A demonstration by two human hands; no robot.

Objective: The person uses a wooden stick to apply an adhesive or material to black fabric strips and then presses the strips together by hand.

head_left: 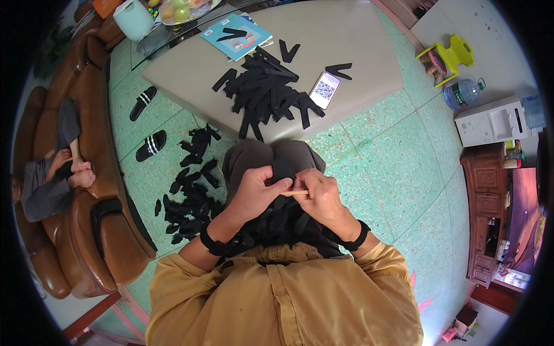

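Note:
Above my lap, my left hand [258, 189] pinches a dark fabric piece [283, 168] between thumb and fingers. My right hand [322, 195] is closed round a thin light wooden stick [295, 193], its fingertips meeting the same fabric. The stick points toward my left thumb. More black fabric pieces [277, 224] lie on my lap under my wrists. Ahead of my knees, a heap of black V-shaped fabric strips [262, 86] covers part of a beige padded bench [369, 34]. What the stick's tip touches is hidden.
A lit phone [324, 90] and a blue book [222, 36] lie on the bench. Black pieces [187, 205] are scattered on the green floor at left, near two slippers [151, 145]. Someone sits on the brown sofa [95, 135]. A water dispenser [490, 122] stands at right.

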